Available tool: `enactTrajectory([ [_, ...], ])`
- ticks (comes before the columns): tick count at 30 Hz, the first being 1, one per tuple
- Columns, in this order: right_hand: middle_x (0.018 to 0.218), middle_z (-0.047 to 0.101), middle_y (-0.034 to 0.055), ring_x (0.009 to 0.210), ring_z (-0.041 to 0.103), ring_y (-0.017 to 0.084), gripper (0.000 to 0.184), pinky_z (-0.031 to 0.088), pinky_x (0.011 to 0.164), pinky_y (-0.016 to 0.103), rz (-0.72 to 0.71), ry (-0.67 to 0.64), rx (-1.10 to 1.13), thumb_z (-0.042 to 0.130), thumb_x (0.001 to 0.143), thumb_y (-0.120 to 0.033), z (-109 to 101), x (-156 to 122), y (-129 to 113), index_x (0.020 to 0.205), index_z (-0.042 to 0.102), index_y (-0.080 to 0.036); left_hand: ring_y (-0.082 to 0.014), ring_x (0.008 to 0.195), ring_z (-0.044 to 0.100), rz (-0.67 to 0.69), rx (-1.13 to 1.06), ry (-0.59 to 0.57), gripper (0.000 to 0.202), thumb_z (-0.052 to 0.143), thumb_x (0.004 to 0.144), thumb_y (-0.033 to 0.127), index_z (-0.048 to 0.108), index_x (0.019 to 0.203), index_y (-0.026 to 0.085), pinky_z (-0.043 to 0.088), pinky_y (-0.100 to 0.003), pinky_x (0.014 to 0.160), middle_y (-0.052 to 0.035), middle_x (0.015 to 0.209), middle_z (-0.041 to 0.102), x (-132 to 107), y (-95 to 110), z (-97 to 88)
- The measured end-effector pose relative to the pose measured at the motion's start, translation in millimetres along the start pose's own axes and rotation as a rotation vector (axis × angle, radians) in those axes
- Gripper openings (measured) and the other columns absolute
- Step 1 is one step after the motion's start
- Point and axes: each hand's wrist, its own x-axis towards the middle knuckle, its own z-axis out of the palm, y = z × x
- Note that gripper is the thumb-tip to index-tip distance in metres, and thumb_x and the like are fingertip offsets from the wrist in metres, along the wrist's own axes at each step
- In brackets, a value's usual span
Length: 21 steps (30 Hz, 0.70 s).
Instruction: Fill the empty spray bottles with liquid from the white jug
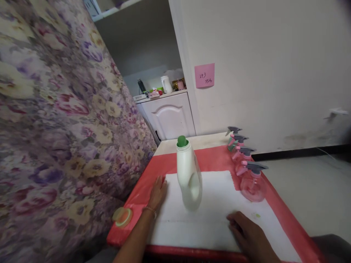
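A small table under a red plastic cover (153, 168), with a white rectangular sheet (208, 223) spread over its middle, stands in a room between a floral purple-and-yellow fabric (55, 128) and a pale wall. The left hand (158, 191) lies palm down with its fingers stretched flat at the sheet's left edge, gripping nothing. The right hand (244, 232) rests on the near part of the sheet, fingers loosely bent and likewise empty. Between the two, apart from both, a white plastic jug-shaped bottle (189, 179) stands upright on the sheet with its green screw cap (182, 141) on. By the look of it the work has hardly begun: the bottle is closed and untouched. Along the right edge runs a row of four pink translucent spray bottles with grey triggers (253, 184), heads fitted; whether they hold liquid cannot be told. A round yellow-and-orange lid (122, 216) sits at the near left corner. Farther off are a white cabinet (168, 115) and a pink sticky note (204, 75) on the wall. Nothing lies between either hand and the bottle
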Motion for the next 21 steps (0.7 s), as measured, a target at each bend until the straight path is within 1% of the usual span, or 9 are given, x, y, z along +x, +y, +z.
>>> enactTrajectory([
  [2, 0.088, 0.073, 0.0021, 0.078, 0.070, 0.019, 0.017, 0.056, 0.072, 0.028, -0.012, 0.006, 0.000, 0.050, 0.089, -0.032, 1, 1, 1, 0.097, 0.064, -0.027, -0.0296, 0.144, 0.032, -0.019, 0.087, -0.055, 0.064, 0.039, 0.089, 0.049, 0.050, 0.136, 0.008, 0.025, -0.047, 0.116, -0.0202, 0.152, 0.040, 14, -8, 7.2],
  [4, 0.090, 0.074, 0.0025, 0.079, 0.071, 0.019, 0.018, 0.057, 0.073, 0.027, -0.027, 0.010, 0.002, 0.050, 0.089, -0.033, 1, 1, 2, 0.097, 0.065, -0.027, -0.0313, 0.145, 0.029, -0.033, 0.161, -0.099, 0.065, 0.039, 0.089, 0.050, 0.047, 0.138, 0.009, 0.023, -0.050, 0.116, -0.0207, 0.154, 0.036, 22, -13, 14.1],
  [7, 0.090, 0.074, 0.0019, 0.077, 0.071, 0.018, 0.018, 0.057, 0.072, 0.026, -0.025, -0.003, -0.006, 0.051, 0.089, -0.034, 0, 3, 3, 0.096, 0.066, -0.028, -0.0333, 0.147, 0.025, -0.040, 0.260, -0.135, 0.066, 0.038, 0.090, 0.051, 0.043, 0.141, 0.010, 0.019, -0.055, 0.115, -0.0209, 0.156, 0.031, 24, -19, 21.7],
  [9, 0.090, 0.074, 0.0019, 0.078, 0.071, 0.018, 0.018, 0.057, 0.073, 0.025, -0.016, -0.019, -0.014, 0.051, 0.089, -0.035, -1, 3, 2, 0.097, 0.066, -0.028, -0.0335, 0.147, 0.022, -0.039, 0.313, -0.147, 0.068, 0.036, 0.090, 0.052, 0.040, 0.143, 0.010, 0.017, -0.056, 0.115, -0.0206, 0.158, 0.028, 22, -21, 24.4],
  [13, 0.095, 0.074, 0.0039, 0.082, 0.071, 0.019, 0.019, 0.058, 0.076, 0.026, -0.004, -0.046, -0.024, 0.052, 0.090, -0.037, -2, 3, 3, 0.099, 0.066, -0.029, -0.0317, 0.148, 0.021, -0.037, 0.392, -0.149, 0.072, 0.029, 0.093, 0.055, 0.033, 0.148, 0.008, 0.018, -0.052, 0.116, -0.0211, 0.159, 0.024, 20, -23, 25.1],
  [16, 0.092, 0.073, 0.0030, 0.080, 0.071, 0.019, 0.017, 0.058, 0.073, 0.024, -0.007, -0.053, -0.022, 0.054, 0.089, -0.038, -2, 4, 5, 0.096, 0.067, -0.030, -0.0306, 0.148, 0.020, -0.040, 0.443, -0.129, 0.072, 0.026, 0.094, 0.054, 0.031, 0.149, 0.007, 0.017, -0.050, 0.116, -0.0213, 0.160, 0.023, 26, -26, 22.1],
  [21, 0.091, 0.073, 0.0019, 0.079, 0.071, 0.018, 0.016, 0.058, 0.071, 0.022, -0.011, -0.078, -0.020, 0.054, 0.089, -0.036, 1, 5, 11, 0.098, 0.066, -0.031, -0.0330, 0.146, 0.026, -0.074, 0.498, -0.129, 0.071, 0.028, 0.094, 0.053, 0.033, 0.148, 0.007, 0.021, -0.053, 0.114, -0.0212, 0.158, 0.027, 40, -35, 15.6],
])
